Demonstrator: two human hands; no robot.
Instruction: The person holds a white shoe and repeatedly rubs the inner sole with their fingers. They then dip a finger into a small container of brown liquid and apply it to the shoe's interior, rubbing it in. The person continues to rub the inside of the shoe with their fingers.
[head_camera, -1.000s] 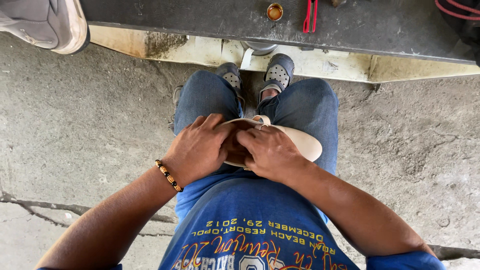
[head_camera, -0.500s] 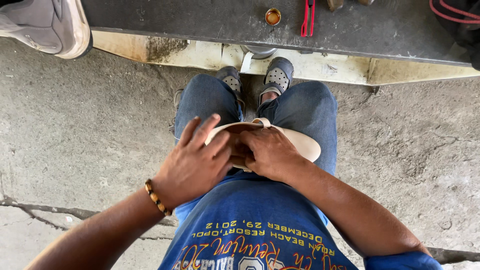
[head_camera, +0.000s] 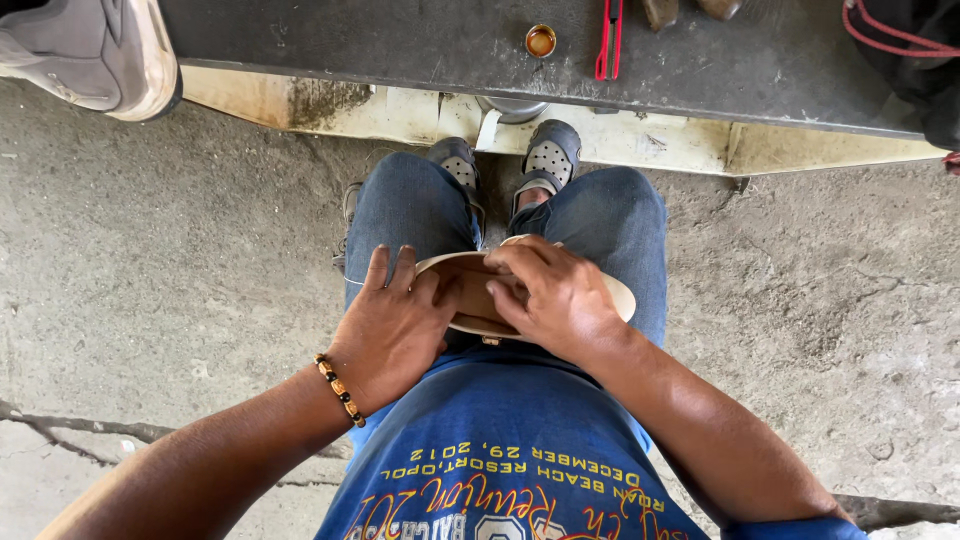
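A flat tan shoe sole (head_camera: 478, 292) with a pale rim lies across my lap on my blue jeans. My left hand (head_camera: 392, 330), with a beaded bracelet at the wrist, rests on its left end, fingers spread and the thumb pressing on the sole. My right hand (head_camera: 562, 298) covers the sole's middle and right part, fingers curled down onto it. Both hands hold the sole against my thighs. The sole's far right tip (head_camera: 622, 298) shows past my right hand.
A dark workbench (head_camera: 420, 45) runs along the top, with a small round brass-coloured cap (head_camera: 540, 40) and a red tool (head_camera: 608, 38) on it. A grey sneaker (head_camera: 85, 55) sits at the top left. My perforated grey shoes (head_camera: 550, 155) rest on cracked concrete floor (head_camera: 150, 280).
My left hand has slid back and to the left along the sole, with its fingers spreading out. The right hand has stayed pressed on the sole.
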